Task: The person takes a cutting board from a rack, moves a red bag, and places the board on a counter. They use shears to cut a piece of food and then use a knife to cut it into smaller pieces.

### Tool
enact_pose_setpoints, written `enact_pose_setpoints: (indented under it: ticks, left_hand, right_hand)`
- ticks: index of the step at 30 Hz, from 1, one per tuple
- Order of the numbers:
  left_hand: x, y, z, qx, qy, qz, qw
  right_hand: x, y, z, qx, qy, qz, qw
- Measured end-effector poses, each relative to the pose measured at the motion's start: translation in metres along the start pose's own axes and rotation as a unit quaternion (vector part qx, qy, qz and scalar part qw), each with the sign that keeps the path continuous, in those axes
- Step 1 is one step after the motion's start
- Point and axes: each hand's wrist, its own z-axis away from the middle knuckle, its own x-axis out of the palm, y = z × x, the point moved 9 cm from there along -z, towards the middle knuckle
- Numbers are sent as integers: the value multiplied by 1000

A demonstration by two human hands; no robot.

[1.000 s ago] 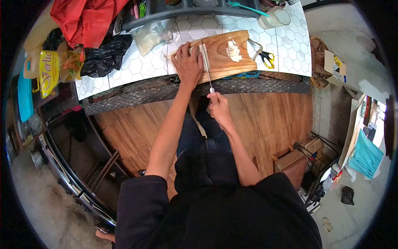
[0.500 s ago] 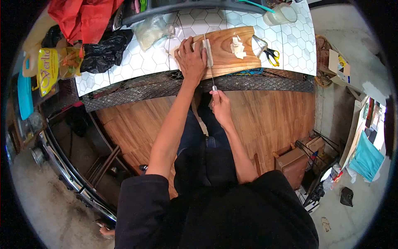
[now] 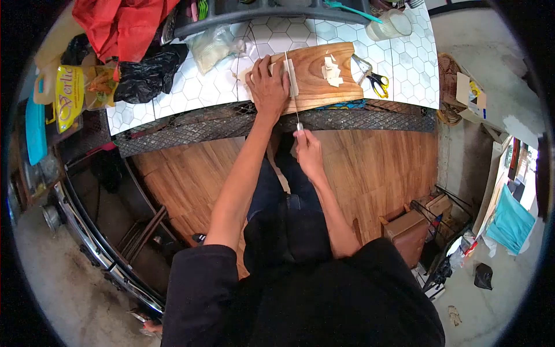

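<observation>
A wooden cutting board (image 3: 315,58) lies on the hexagon-tiled counter. On its left part my left hand (image 3: 269,89) presses down on a pale food slab, its fingers pointing away from me and mostly covering it. A thin pale strip (image 3: 292,78) shows along the right side of that hand. My right hand (image 3: 310,153) is closed round the handle of a knife (image 3: 299,115). Its thin blade runs away from me, alongside the strip and close to my left fingers. Several small cut pale pieces (image 3: 331,72) are heaped on the board's right part.
Yellow-handled scissors (image 3: 378,84) lie right of the board. A ribbed clear glass (image 3: 390,26) stands behind them. Left of the board are a clear plastic bag (image 3: 211,49), a black bag (image 3: 147,78) and a yellow packet (image 3: 68,95). A dark tray (image 3: 243,16) borders the back.
The whole view has shifted slightly downward. The knife stays beside the pale strip, with my left hand in the same place on the board.
</observation>
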Motion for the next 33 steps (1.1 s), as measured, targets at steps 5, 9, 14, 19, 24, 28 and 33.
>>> enact_pose_setpoints:
  ticks: [5, 9, 14, 19, 24, 28, 33]
  left_hand:
    - [0, 0, 3, -3, 7, -3, 1000]
    - [2, 0, 3, 2, 5, -9, 1000]
    - [1, 0, 3, -3, 10, -11, 1000]
    - [-1, 2, 3, -2, 18, -13, 1000]
    - [0, 3, 2, 2, 19, -8, 1000]
    - [0, 2, 2, 1, 20, -14, 1000]
    - [1, 1, 3, 4, 23, -12, 1000]
  right_hand:
    - [-3, 8, -6, -55, 1, -30, 998]
    - [-4, -7, -17, 9, -1, 2, 1000]
    - [-5, 0, 5, 43, -5, -22, 999]
    - [-14, -1, 4, -8, 11, -45, 999]
    - [-30, -7, 11, -7, 18, -83, 996]
    - [-34, -6, 21, 7, 18, -80, 997]
    - [-18, 10, 27, 14, -15, -100, 995]
